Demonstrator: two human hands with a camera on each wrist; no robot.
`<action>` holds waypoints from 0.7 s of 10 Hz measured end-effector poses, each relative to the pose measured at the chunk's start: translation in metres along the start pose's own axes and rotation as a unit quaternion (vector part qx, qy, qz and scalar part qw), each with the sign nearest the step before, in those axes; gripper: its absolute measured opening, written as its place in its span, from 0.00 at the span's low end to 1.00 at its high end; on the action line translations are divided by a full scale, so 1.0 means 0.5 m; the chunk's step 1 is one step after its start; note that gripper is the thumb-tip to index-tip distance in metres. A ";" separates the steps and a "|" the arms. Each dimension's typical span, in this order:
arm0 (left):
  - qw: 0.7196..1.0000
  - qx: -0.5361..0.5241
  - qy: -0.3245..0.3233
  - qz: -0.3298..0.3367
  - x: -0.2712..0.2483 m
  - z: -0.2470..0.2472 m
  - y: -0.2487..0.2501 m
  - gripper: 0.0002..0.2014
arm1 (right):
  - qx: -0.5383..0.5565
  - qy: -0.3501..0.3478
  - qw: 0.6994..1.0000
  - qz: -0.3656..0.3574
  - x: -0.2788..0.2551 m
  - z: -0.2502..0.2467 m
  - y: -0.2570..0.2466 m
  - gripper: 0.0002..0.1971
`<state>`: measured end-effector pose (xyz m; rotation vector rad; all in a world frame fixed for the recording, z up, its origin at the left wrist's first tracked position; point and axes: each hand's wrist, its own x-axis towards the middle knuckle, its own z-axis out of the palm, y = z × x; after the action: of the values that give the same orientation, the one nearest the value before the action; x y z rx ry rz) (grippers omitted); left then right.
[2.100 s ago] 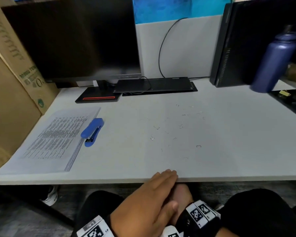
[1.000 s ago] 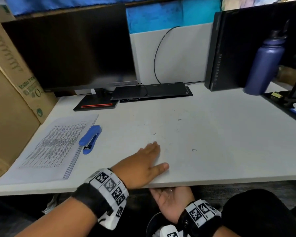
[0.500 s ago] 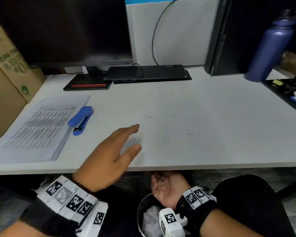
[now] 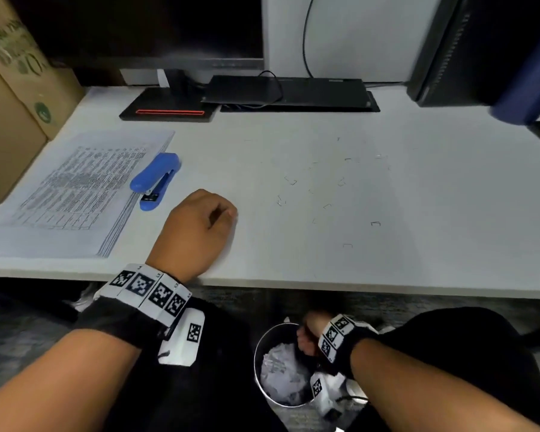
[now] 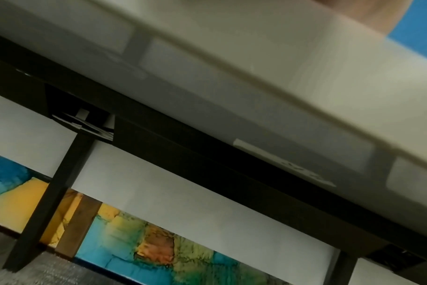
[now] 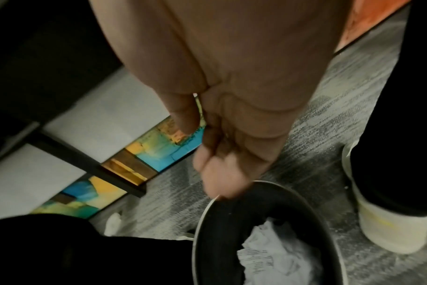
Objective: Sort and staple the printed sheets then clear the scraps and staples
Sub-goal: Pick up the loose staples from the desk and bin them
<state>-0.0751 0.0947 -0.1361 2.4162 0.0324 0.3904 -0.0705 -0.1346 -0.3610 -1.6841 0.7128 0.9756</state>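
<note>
Loose staples [image 4: 375, 224] lie scattered over the middle and right of the white desk [image 4: 434, 263], well apart from each other and none of them near its front edge. The nearest ones lie a little to the right of the left hand [image 4: 200, 227], which rests on the desk close to the front edge. Its fingers are curled under into a loose fist with the knuckles up, and nothing shows in its hold. The left wrist view gives only the underside of the desk, blurred.

Just beyond this hand a blue stapler [image 4: 156, 179] lies on its side, partly over the right edge of a stack of printed sheets [image 4: 75, 194].

The right hand [image 4: 307, 338] is below the desk, over the far rim of a round metal waste bin [image 4: 258, 363] that stands on the grey carpet between the person's knees. In the right wrist view its fingers [image 6: 222, 167] are drawn in towards the palm, with the tips right at the bin's rim. The blur hides whether they touch the rim, and I can see nothing held in them. Crumpled paper [image 6: 276, 250] fills the bottom of the bin.

At the back of the desk stand a monitor base with a red stripe [image 4: 169, 112], a flat black device [image 4: 293, 90] and a dark blue bottle [image 4: 524, 98].
</note>
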 end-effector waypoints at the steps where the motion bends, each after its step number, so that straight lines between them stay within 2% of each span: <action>1: 1.000 -0.004 -0.002 0.001 0.000 0.003 -0.002 0.06 | -0.168 0.018 0.980 -0.102 0.141 -0.006 0.020 0.14; 2: 1.000 -0.007 -0.003 0.005 0.000 0.002 -0.005 0.06 | -0.282 0.011 0.949 -0.140 0.142 -0.008 0.001 0.17; 3: 1.000 -0.015 -0.011 0.011 -0.007 0.003 -0.009 0.06 | -0.338 -0.021 0.926 -0.169 0.012 -0.002 -0.047 0.12; 4: 0.999 -0.029 -0.018 0.003 -0.018 -0.003 -0.008 0.08 | -0.347 -0.040 0.910 -0.223 -0.073 0.001 -0.074 0.14; 5: 0.991 -0.069 -0.096 -0.058 0.009 -0.038 0.007 0.09 | -0.415 -0.169 0.837 -0.314 -0.077 -0.016 -0.097 0.16; 6: 0.963 -0.057 -0.244 -0.099 0.062 -0.104 0.048 0.08 | -0.067 -0.589 0.516 -0.619 -0.020 -0.046 -0.130 0.41; 7: 0.944 0.115 -0.306 -0.036 0.114 -0.132 0.095 0.20 | 0.009 -0.798 0.371 -0.476 -0.328 -0.120 -0.245 0.17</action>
<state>-0.0435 0.1065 -0.0429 2.6528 -0.1160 -0.4308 -0.0348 -0.1542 -0.1513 -0.1657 -1.4358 1.0627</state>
